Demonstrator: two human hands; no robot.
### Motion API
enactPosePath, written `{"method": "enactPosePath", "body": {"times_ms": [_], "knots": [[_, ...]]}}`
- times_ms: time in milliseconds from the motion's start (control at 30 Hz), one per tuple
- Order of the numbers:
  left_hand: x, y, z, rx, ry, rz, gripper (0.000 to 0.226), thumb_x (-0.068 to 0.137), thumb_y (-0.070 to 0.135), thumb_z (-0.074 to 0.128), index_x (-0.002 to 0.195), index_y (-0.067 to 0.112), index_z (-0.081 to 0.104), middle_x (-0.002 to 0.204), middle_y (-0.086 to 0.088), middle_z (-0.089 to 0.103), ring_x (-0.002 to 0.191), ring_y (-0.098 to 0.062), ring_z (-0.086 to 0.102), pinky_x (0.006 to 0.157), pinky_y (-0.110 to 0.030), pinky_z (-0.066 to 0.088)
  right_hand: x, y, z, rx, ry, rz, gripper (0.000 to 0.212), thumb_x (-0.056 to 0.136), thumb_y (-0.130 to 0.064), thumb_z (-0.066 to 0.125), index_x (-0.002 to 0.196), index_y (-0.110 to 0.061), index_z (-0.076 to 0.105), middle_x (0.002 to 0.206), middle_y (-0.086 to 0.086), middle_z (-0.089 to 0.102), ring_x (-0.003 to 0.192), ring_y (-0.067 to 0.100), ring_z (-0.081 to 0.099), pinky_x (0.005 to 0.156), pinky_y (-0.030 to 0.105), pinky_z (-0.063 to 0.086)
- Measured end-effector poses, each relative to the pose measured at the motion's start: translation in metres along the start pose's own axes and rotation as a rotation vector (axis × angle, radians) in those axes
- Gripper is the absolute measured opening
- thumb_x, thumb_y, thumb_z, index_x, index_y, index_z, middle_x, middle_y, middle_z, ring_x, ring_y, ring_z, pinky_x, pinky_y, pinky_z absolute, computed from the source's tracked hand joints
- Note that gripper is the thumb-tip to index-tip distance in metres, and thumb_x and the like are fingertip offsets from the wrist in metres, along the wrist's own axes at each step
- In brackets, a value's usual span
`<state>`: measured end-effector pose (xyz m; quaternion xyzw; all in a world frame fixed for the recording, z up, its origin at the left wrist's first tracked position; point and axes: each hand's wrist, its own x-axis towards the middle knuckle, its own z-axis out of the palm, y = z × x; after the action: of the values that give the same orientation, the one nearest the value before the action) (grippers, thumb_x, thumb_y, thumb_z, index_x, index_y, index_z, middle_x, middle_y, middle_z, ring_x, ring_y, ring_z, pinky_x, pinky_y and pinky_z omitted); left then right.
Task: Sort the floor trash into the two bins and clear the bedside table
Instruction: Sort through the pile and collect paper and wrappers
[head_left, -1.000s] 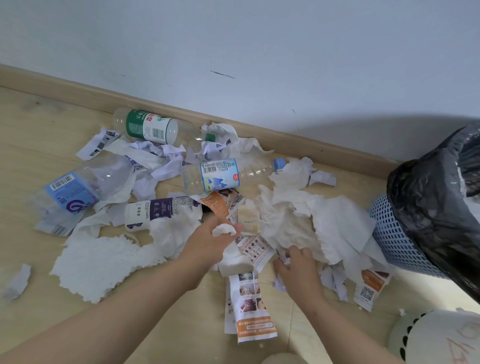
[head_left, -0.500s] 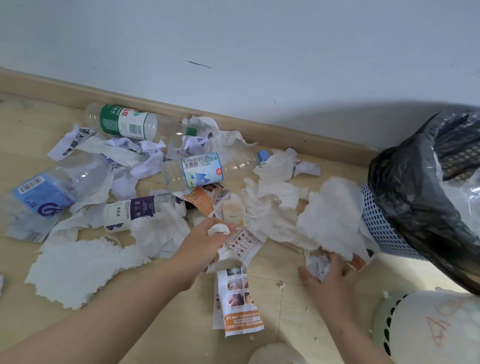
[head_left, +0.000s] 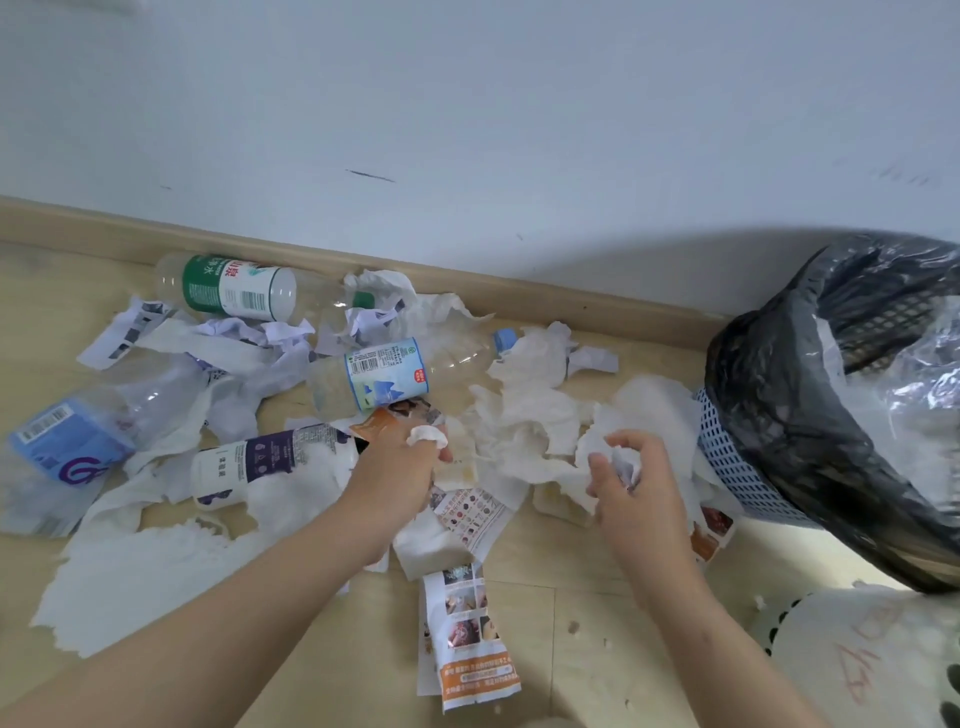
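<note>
As L hand pinches tissue wad, R hand grips crumpled paper

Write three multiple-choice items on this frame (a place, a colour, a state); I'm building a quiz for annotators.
1. Where does the green-label bottle lie?
A. on the floor beside the skirting
B. upright on a chair
C. on a bed

2. What colour is the bag lining the blue bin?
A. red
B. black
C. yellow

3. What is the left hand doing?
A. lying flat on the floor
B. gripping a cup
C. gripping a white wad

Answers:
1. A: the bottle lies on its side along the skirting at the wall's foot.
2. B: dark plastic drapes over the bin's blue mesh.
3. C: the fingers curl round the wad, which pokes out above them.
</note>
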<state>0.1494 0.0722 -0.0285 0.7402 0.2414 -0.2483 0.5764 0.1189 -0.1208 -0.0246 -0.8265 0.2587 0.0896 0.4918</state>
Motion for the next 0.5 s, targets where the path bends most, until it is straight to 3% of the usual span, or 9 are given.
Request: {"method": "enactPosePath", "body": {"times_ms": [100, 167, 233, 333, 400, 500], "knots": [[0.000, 0.049, 0.025, 0.041, -0.050, 0.119, 0.028, 0.092, 0.013, 0.043, 0.069, 0.020, 0.056, 0.048, 0.004, 0.037, 0.039, -0.012, 0.034, 0.047, -0.022, 0.025, 0.010, -0.042, -0.019, 0.090, 0.044, -0.059, 0.034, 0.094, -0.042, 0.043, 0.073, -0.016, 0.048, 0.059, -0.002, 0.042, 0.054, 0.015, 0.036, 0.054, 0.028, 0.030], [-0.005, 0.086, 0.049, 0.022, -0.103, 0.194, 0.023, 0.090, 0.016, 0.048, 0.070, 0.024, 0.057, 0.044, 0.007, 0.039, 0.034, -0.009, 0.034, 0.043, -0.019, 0.024, 0.015, -0.070, -0.042, 0.125, 0.185, -0.088, 0.045, 0.095, -0.046, 0.038, 0.065, -0.012, 0.041, 0.054, -0.003, 0.035, 0.053, 0.016, 0.032, 0.055, 0.028, 0.027], [-0.015, 0.126, 0.079, -0.045, -0.200, 0.260, 0.015, 0.087, 0.016, 0.051, 0.076, 0.024, 0.056, 0.047, 0.008, 0.044, 0.035, -0.008, 0.035, 0.040, -0.015, 0.024, 0.020, -0.092, -0.078, 0.156, 0.405, -0.132, 0.047, 0.095, -0.044, 0.037, 0.061, -0.012, 0.038, 0.049, -0.005, 0.033, 0.051, 0.017, 0.030, 0.055, 0.029, 0.027], [-0.039, 0.181, 0.136, -0.304, -0.432, 0.238, 0.009, 0.085, 0.012, 0.058, 0.088, 0.019, 0.052, 0.068, -0.001, 0.046, 0.052, -0.012, 0.042, 0.051, -0.022, 0.034, 0.027, -0.104, -0.137, 0.219, 0.780, -0.118, 0.031, 0.094, -0.038, 0.040, 0.073, -0.016, 0.043, 0.064, -0.006, 0.043, 0.062, 0.016, 0.039, 0.066, 0.031, 0.032], [-0.048, 0.204, 0.175, -0.383, -0.565, 0.171, 0.029, 0.073, 0.017, 0.064, 0.098, 0.017, 0.049, 0.079, -0.006, 0.049, 0.061, -0.016, 0.045, 0.056, -0.025, 0.035, 0.038, -0.097, -0.166, 0.320, 0.876, -0.012, 0.018, 0.092, -0.036, 0.042, 0.093, -0.019, 0.044, 0.085, -0.004, 0.048, 0.076, 0.019, 0.045, 0.071, 0.033, 0.035], [-0.055, 0.220, 0.209, -0.390, -0.671, 0.024, 0.077, 0.055, 0.027, 0.061, 0.128, 0.013, 0.044, 0.087, -0.009, 0.049, 0.062, -0.021, 0.046, 0.056, -0.024, 0.035, 0.055, -0.080, -0.184, 0.591, 0.779, 0.210, 0.034, 0.089, -0.039, 0.046, 0.115, -0.019, 0.046, 0.110, 0.003, 0.049, 0.093, 0.023, 0.051, 0.075, 0.032, 0.044]]}}
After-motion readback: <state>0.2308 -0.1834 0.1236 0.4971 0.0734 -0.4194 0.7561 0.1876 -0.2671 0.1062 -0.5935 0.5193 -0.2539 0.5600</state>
